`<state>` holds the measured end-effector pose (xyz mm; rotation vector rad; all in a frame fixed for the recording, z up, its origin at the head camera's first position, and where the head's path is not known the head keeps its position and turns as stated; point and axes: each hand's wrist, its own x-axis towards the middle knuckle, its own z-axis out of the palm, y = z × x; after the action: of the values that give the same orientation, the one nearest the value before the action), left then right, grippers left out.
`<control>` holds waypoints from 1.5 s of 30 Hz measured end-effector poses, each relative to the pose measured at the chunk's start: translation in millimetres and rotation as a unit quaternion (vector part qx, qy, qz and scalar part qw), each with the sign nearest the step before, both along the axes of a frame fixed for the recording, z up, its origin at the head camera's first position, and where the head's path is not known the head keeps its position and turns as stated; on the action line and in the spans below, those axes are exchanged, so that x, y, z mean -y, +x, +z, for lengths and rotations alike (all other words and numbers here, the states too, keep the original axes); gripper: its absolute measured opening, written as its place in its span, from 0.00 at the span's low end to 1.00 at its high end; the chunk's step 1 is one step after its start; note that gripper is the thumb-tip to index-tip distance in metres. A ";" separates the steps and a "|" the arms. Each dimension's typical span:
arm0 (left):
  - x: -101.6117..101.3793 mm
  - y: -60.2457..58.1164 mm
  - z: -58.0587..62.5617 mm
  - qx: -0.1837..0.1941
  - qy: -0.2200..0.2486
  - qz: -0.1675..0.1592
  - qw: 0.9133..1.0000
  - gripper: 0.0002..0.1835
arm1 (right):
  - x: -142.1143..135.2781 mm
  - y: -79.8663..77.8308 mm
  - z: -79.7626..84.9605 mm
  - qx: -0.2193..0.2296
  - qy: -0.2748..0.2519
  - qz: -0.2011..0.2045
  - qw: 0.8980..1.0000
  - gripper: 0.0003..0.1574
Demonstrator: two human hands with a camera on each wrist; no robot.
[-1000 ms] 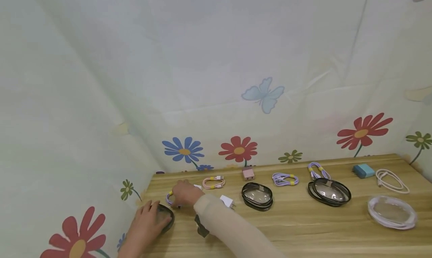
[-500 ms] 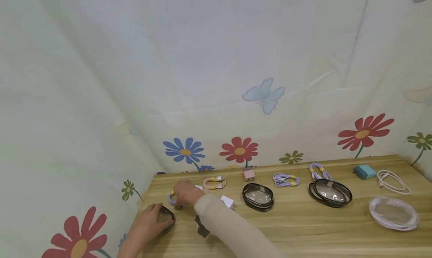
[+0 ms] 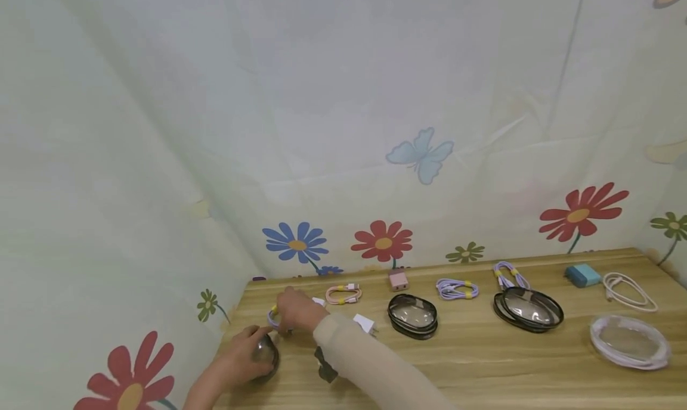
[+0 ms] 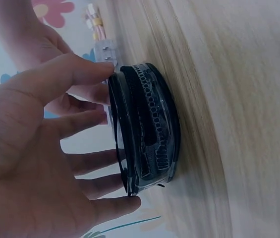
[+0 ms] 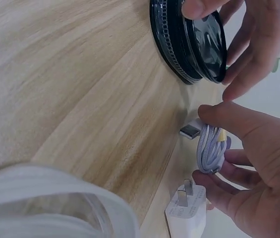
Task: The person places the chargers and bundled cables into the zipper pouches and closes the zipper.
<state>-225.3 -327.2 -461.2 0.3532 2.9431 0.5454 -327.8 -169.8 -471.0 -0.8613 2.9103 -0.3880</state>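
Observation:
In the head view my left hand [image 3: 240, 362] holds a small clear zip pouch [image 3: 266, 353] with black trim at the table's left end. Up close, its thumb rests at one end of the pouch [image 4: 152, 129] and the little finger at the other, with the zip side facing the camera. Just beyond, my right hand [image 3: 300, 311] grips a coiled lilac charging cable [image 5: 210, 148] with a yellow tie, pinched between thumb and fingers. The cable's USB plug [image 5: 191, 130] sticks out beside the thumb. Close to these fingers lies a white charger plug [image 5: 184, 213], prongs showing.
Behind stand an orange cable [image 3: 343, 294] and a pink charger [image 3: 398, 280]. Rightward lie another white charger [image 3: 365, 323], black-trimmed pouches [image 3: 412, 316], lilac cables [image 3: 457, 289], a blue charger [image 3: 583, 275], a white cable [image 3: 629, 292] and a white-trimmed pouch [image 3: 630, 342]. A patterned curtain borders the table.
My left fingers have drawn in around the pouch, and more of its shiny face shows. The right hand stays at the lilac cable with little movement.

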 end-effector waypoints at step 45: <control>3.9 -2.7 0.5 -0.054 0.085 -0.014 0.995 0.44 | -44.7 19.4 24.9 0.023 -0.043 0.042 0.998 0.34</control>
<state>-228.0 -331.1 -460.7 0.4561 2.9971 0.8011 -308.4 -125.0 -446.1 -0.9705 2.8219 -0.5227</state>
